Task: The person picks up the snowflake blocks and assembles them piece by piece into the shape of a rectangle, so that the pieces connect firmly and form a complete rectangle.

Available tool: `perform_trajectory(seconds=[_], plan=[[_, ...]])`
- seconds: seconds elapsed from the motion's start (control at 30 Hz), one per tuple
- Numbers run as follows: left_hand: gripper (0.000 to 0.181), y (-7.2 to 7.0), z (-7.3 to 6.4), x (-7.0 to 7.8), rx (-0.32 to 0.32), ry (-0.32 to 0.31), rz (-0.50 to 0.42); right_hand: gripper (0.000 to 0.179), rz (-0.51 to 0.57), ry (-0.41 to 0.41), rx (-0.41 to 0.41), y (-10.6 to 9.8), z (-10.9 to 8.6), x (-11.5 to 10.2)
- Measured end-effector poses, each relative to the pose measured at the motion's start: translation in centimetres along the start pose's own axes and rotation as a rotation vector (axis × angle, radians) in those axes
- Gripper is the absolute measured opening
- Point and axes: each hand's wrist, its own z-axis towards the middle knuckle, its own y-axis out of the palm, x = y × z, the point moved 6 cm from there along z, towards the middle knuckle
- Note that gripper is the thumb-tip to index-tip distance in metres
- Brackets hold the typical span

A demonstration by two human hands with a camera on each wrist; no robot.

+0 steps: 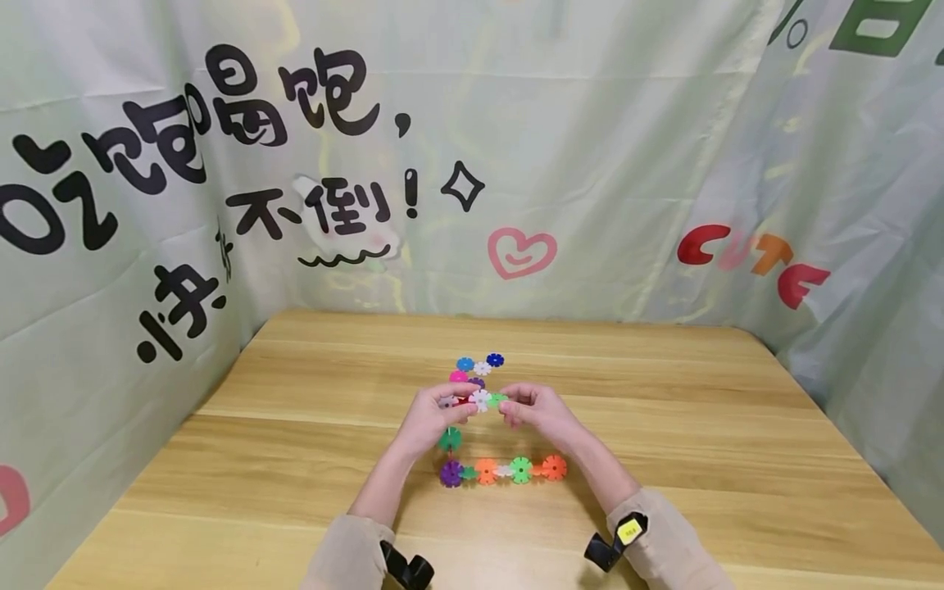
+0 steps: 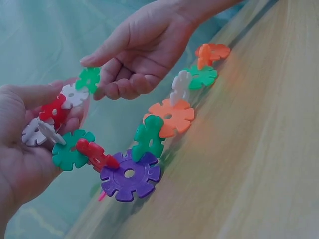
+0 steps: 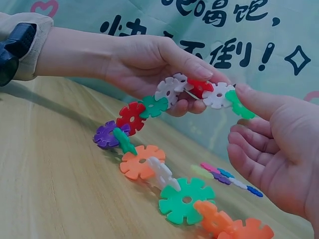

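Observation:
A chain of slotted plastic snowflake discs runs from my left hand (image 1: 424, 422) down to the table. In the left wrist view, my left hand pinches its upper end by a red disc (image 2: 52, 110). A white disc (image 2: 75, 95) joins that red one. My right hand (image 1: 544, 416) pinches a light green disc (image 3: 240, 105) between thumb and fingers, right at the white disc's edge. Below my left hand the chain passes a green disc (image 2: 73, 149) and turns at a purple disc (image 2: 119, 186). From there, orange, white and green discs lead to an orange disc (image 1: 555, 468) at the right.
Behind my hands, several small discs lie on the wooden table (image 1: 664, 426), among them a pink one (image 1: 458, 377), a white one (image 1: 482, 369) and a dark blue one (image 1: 495, 360). A printed cloth curtain (image 1: 605, 164) hangs along the table's back and sides.

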Motion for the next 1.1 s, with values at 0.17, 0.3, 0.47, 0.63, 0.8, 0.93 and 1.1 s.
perform_trajectory(seconds=[0.17,0.3,0.47,0.63,0.8,0.93,1.1], plan=[[0.027,0.1,-0.9,1.8,-0.017,-0.023,0.02,0.035,-0.065,0.004,0.029,0.0,-0.1,0.0],[0.025,-0.1,-1.4,3.3,0.004,-0.059,0.111,0.035,-0.116,0.012,0.038,0.3,-0.2,-0.5],[0.028,-0.1,-1.3,3.4,-0.021,-0.065,0.179,0.03,-0.14,-0.022,0.011,0.9,-0.2,-1.2],[0.032,-0.3,-0.7,1.6,-0.029,-0.063,0.173,0.032,-0.144,-0.014,0.017,0.9,-0.1,-0.8],[0.034,-0.6,-0.3,0.2,-0.025,-0.059,0.187,0.035,-0.173,-0.015,0.021,1.1,0.1,-0.7],[0.033,-0.6,-0.3,0.3,-0.028,-0.031,0.213,0.03,-0.167,-0.023,0.018,1.3,0.1,-0.9],[0.031,-0.6,-0.3,0.4,-0.038,-0.018,0.233,0.028,-0.145,-0.008,0.012,1.4,0.2,-0.7]])
